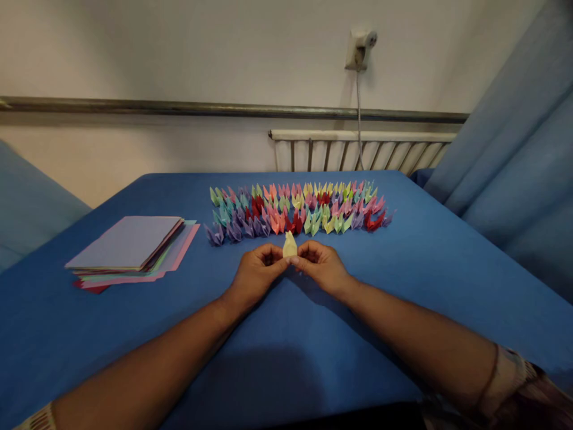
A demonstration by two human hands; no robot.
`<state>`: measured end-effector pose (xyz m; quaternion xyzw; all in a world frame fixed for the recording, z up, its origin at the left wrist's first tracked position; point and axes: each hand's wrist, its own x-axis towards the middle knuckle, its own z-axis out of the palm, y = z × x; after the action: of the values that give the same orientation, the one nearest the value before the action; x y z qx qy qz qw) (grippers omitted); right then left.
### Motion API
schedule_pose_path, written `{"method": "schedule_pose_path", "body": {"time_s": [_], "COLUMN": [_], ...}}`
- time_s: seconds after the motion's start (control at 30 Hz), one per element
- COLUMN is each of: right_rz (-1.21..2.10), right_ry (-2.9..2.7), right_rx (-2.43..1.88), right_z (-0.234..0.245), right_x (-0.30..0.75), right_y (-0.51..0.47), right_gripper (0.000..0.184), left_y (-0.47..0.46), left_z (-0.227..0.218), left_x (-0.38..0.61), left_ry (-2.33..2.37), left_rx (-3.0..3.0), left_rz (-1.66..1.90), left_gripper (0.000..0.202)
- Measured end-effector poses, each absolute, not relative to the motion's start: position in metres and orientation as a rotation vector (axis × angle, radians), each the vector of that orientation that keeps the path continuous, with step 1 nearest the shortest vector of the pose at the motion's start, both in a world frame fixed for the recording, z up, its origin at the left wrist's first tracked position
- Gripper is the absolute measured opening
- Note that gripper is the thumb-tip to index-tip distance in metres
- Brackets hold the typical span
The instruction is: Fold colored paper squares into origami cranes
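A small pale yellow folded paper piece (289, 245) is pinched upright between both hands, just above the blue-covered table (264, 370). My left hand (259, 269) is closed on its left lower edge, thumb in front. On its right lower edge, my right hand (324, 266) is closed in the same way. The fingers behind the paper are partly hidden. Just beyond the hands stand several rows of folded paper cranes (293, 224) in purple, pink, red, green, yellow and blue.
At the left lies a stack of coloured paper sheets (125, 242), with a lavender one on top. Behind the table run a metal rail (192, 108) and a white slatted frame (331, 136). A cord hangs from a wall socket (357, 51). Blue curtains (510, 131) hang at the right.
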<state>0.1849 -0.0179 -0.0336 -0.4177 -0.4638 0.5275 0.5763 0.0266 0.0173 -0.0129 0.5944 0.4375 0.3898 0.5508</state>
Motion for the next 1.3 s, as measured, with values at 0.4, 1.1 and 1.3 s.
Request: {"method": "schedule_pose_path", "body": {"time_s": [0.4, 1.1, 1.3], "right_rz": [1.743, 1.615, 1.412], "right_ry": [-0.904, -0.981, -1.067], "right_rx": [-0.672, -0.764, -0.872], "right_z": [-0.035, -0.035, -0.036], "right_x": [0.200, 0.195, 0.191], "right_y": [-0.015, -0.017, -0.016], "right_gripper": [0.023, 0.028, 0.031], "left_y": [0.006, 0.004, 0.006], "left_z": [-0.006, -0.007, -0.006], "left_x": [0.027, 0.031, 0.029], "left_ry": [0.772, 0.824, 0.854], "left_rx": [1.263, 1.249, 1.310], "left_rz": [0.833, 0.942, 0.848], "left_gripper": [0.024, 0.035, 0.029]}}
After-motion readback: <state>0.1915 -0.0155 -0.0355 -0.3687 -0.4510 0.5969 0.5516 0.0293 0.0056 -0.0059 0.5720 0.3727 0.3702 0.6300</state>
